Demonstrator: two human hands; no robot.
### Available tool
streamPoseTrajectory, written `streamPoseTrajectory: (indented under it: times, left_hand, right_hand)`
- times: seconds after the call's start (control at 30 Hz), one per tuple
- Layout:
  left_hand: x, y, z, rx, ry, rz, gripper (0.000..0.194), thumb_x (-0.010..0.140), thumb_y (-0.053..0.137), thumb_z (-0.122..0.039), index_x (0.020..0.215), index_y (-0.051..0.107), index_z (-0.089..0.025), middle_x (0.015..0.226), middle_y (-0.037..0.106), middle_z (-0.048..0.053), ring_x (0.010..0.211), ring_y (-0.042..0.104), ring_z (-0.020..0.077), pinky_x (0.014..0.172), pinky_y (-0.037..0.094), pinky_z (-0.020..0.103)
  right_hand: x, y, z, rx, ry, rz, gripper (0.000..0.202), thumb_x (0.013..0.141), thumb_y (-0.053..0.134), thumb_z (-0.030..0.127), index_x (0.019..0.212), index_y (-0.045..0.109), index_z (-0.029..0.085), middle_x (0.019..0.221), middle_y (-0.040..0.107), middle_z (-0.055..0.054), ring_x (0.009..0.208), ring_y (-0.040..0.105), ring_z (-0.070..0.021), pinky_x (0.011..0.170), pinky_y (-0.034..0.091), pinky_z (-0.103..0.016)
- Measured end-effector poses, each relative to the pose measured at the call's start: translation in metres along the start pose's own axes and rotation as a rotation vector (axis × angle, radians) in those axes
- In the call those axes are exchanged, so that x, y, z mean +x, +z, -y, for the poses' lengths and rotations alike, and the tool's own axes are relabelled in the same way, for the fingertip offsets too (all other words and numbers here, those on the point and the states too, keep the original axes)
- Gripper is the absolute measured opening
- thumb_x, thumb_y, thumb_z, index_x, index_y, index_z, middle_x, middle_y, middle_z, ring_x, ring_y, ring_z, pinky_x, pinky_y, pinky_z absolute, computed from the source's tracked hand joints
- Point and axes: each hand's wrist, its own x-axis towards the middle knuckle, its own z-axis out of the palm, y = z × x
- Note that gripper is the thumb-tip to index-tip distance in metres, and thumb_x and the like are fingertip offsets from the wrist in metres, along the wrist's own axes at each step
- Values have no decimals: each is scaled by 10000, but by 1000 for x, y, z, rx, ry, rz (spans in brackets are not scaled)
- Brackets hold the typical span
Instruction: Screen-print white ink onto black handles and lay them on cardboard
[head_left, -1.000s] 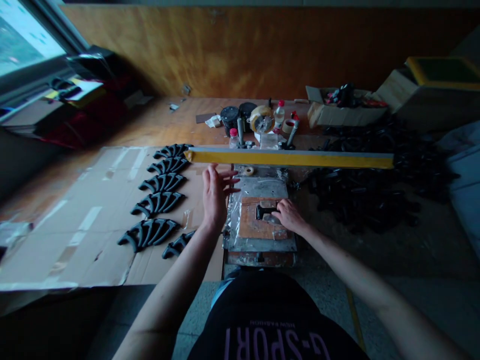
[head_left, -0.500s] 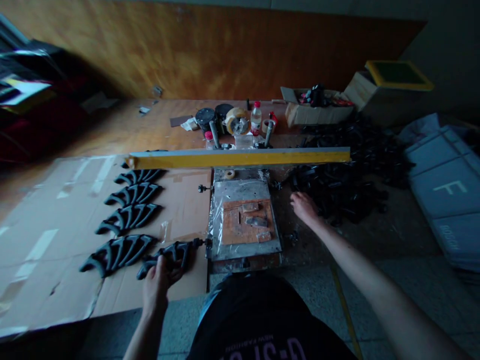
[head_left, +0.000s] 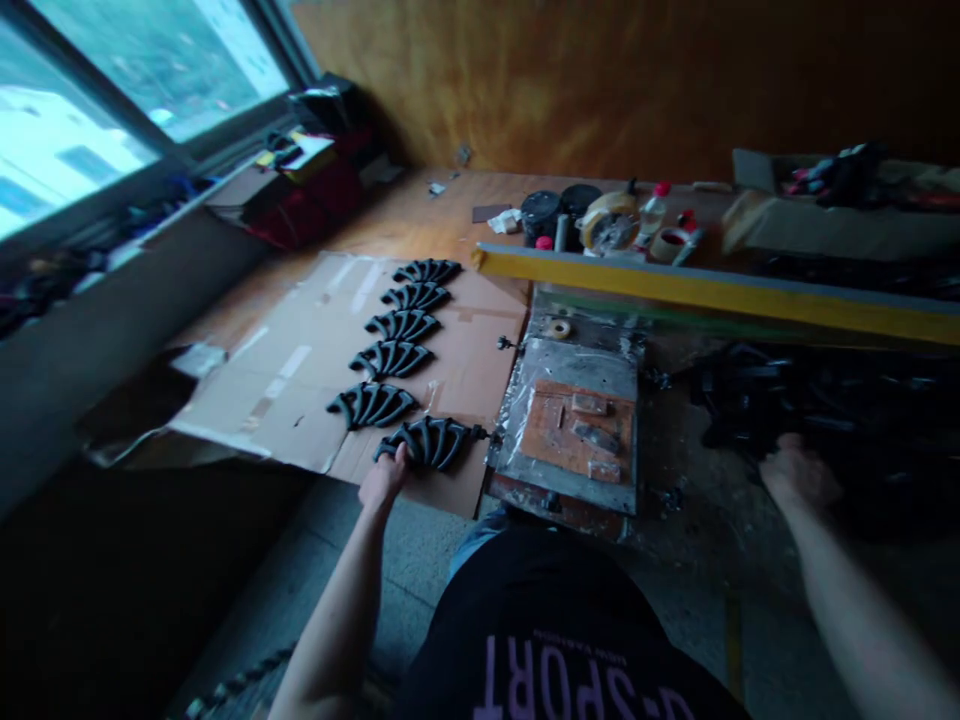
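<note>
We see a table (head_left: pixel 420 215); cardboard (head_left: pixel 247 400) lies on its left, bearing black parts (head_left: pixel 401 325) in rows; just right of it sits a plate (head_left: pixel 577 362), carrying a board (head_left: pixel 544 443); farther back we find tubs (head_left: pixel 541 213), a tape roll (head_left: pixel 607 228) and a bottle (head_left: pixel 652 214); a dark heap (head_left: pixel 757 385) lies at right.

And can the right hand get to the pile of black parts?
Probably yes. The right hand is by the near side of the black parts, and the yellow bar crosses farther back, leaving the way free.

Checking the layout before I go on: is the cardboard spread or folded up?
Spread: the cardboard lies broad and flat on the table, with fanned groups of black parts on top.
</note>
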Motion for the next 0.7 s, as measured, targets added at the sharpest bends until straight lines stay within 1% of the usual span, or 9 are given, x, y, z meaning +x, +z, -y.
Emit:
streamPoseTrajectory:
  times: [0.07, 0.1, 0.13, 0.2, 0.27, 0.37, 0.47, 0.57, 0.7]
  left_hand:
    - [-14, 8, 0, -11, -16, -96, 658, 909, 282, -604, 1135, 641, -102, 1096, 688, 230, 1045, 648, 354, 852, 510, 475]
    - [-23, 14, -3, -24, 33, -170, 640, 916, 299, -595, 1204, 611, -116, 1200, 652, 213, 1135, 606, 334, 922, 482, 459]
    - [-31, 20, -7, -36, 119, -244, 618, 921, 326, -582, 1259, 584, -134, 1291, 607, 190, 1209, 556, 310, 986, 445, 436]
    - [-48, 32, -17, -43, 313, -345, 603, 914, 390, -574, 1323, 559, -165, 1410, 526, 153, 1301, 468, 297, 1073, 369, 428]
    - [-58, 42, -25, -22, 412, -348, 642, 879, 450, -614, 1358, 548, -198, 1472, 472, 134, 1359, 390, 329, 1109, 311, 488]
    - [-58, 50, -29, 28, 412, -284, 704, 824, 514, -660, 1382, 533, -232, 1515, 420, 131, 1400, 306, 386, 1100, 265, 599]
    - [-48, 50, -27, 61, 424, -227, 693, 816, 538, -643, 1378, 539, -239, 1524, 410, 124, 1404, 287, 406, 1077, 281, 622]
    - [-41, 44, -27, 65, 447, -202, 699, 789, 574, -644, 1347, 569, -224, 1478, 462, 127, 1391, 305, 404, 1067, 335, 557]
    - [-40, 36, -33, 60, 435, -190, 637, 775, 609, -620, 1260, 634, -209, 1353, 561, 144, 1302, 421, 366, 1036, 386, 480]
  right_hand:
    - [2, 2, 1, 10, 106, -48, 398, 837, 461, 491, 1014, 696, 223, 826, 597, -275, 809, 631, -386, 568, 375, -518]
    - [0, 0, 7, 30, 104, -91, 400, 831, 473, 475, 1076, 686, 241, 893, 606, -287, 861, 632, -395, 580, 380, -526]
    - [-5, -5, 18, 61, 46, -133, 403, 836, 473, 455, 1111, 680, 244, 939, 614, -289, 902, 630, -394, 597, 393, -529]
    - [-22, -19, 55, 150, -166, -175, 381, 864, 459, 414, 1096, 691, 220, 956, 645, -253, 934, 632, -366, 662, 445, -515]
    - [-44, -32, 105, 294, -456, -128, 345, 896, 457, 360, 1073, 696, 186, 964, 676, -186, 925, 639, -304, 758, 501, -458]
    - [-72, -39, 184, 480, -802, -16, 299, 948, 444, 283, 1069, 700, 187, 1024, 688, -113, 950, 629, -224, 861, 517, -376]
    - [-88, -35, 238, 520, -980, 67, 303, 956, 432, 204, 1050, 720, 188, 1013, 696, -90, 951, 608, -208, 877, 511, -354]
    - [-93, -30, 262, 482, -1025, 158, 332, 949, 422, 168, 1024, 744, 193, 1023, 698, -91, 950, 591, -216, 875, 506, -361]
    - [-90, -26, 266, 393, -957, 314, 348, 946, 420, 193, 1038, 754, 219, 1077, 691, -86, 1037, 562, -236, 942, 474, -385]
